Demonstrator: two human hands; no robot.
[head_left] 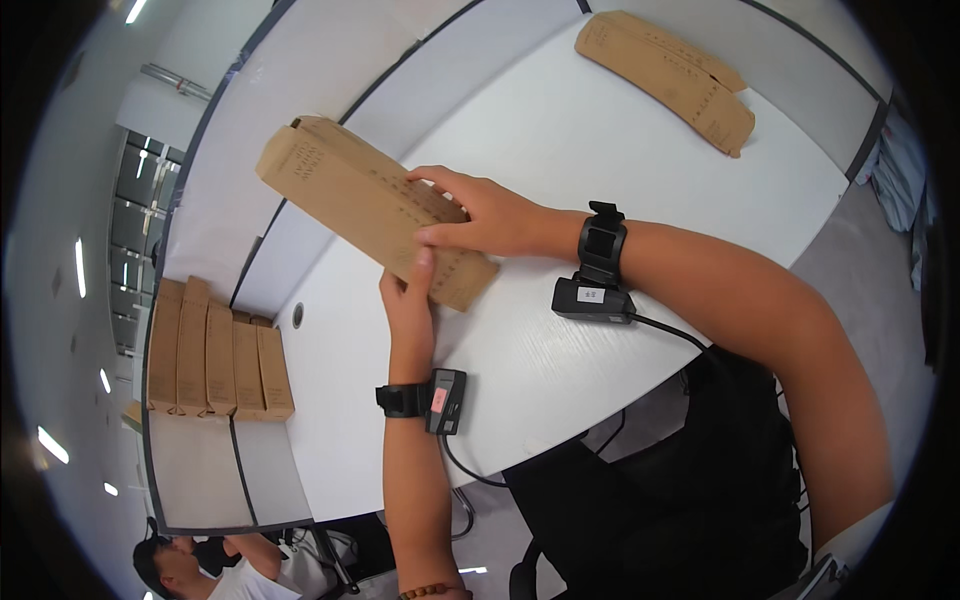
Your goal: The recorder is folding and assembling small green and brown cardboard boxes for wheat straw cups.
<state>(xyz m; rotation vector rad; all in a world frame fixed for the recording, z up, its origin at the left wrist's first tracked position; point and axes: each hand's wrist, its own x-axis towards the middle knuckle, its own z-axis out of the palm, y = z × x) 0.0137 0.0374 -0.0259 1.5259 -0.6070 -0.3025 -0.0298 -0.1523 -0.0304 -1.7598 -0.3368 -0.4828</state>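
Note:
A long brown cardboard box, printed on its faces, is held tilted above the white table, between both my hands. My left hand grips its near edge from below; the thumb shows against the side and the other fingers are mostly hidden. Over the top near the box's right end lies my right hand, thumb on the near face and fingers curled over the far edge. Farther off at the upper right, another brown carton lies on the table, looking flattened, with an uneven flap at its right end.
Several similar brown boxes stand in a row at the table's left side. Low partitions border the white table. A round cable hole is at the left. Cabled devices are strapped to both wrists. A person is at the lower left.

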